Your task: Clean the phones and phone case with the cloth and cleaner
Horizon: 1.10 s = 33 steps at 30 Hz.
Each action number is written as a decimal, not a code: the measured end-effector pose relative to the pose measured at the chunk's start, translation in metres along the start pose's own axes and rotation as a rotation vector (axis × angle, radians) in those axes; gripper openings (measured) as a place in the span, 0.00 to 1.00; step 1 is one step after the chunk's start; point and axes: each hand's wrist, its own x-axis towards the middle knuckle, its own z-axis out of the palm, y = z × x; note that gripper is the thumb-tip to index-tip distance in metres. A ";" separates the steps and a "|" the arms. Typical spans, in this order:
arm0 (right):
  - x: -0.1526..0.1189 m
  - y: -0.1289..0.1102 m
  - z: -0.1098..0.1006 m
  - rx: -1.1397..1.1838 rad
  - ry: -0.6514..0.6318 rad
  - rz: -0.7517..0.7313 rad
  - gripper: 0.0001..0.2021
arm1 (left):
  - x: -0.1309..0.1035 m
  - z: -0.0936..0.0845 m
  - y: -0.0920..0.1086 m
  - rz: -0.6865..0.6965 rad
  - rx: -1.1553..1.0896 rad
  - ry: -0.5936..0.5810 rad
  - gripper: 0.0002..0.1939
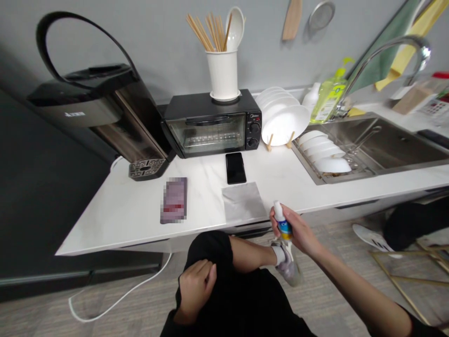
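Observation:
In my right hand (296,229) is a small spray bottle (283,225) with a white top and a blue and yellow label, held upright just off the counter's front edge. My left hand (197,283) rests on my thigh with its fingers curled in and nothing visible in them. A grey cloth (243,202) lies flat on the white counter, left of the bottle. Behind the cloth lies a black smartphone (235,168), screen dark. Farther left is a purplish flat object (174,200), its surface blurred out by pixels.
A black toaster oven (213,128) carries a white holder (223,75) of chopsticks. Left of it stands a tall water dispenser (105,121). White plates (286,124) in a rack and a steel sink (389,140) with bowls (324,150) are to the right. Another person's shoe (373,239) shows at right.

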 end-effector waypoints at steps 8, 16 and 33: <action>0.040 -0.005 -0.018 -0.351 -0.100 -0.133 0.17 | 0.005 -0.001 -0.001 -0.002 -0.027 0.016 0.20; 0.090 -0.026 -0.029 -0.927 -0.274 -0.350 0.29 | 0.003 -0.002 -0.002 -0.008 -0.048 0.020 0.20; 0.118 -0.016 -0.035 -1.155 -0.570 -0.449 0.18 | 0.003 0.003 -0.005 0.007 -0.069 0.030 0.20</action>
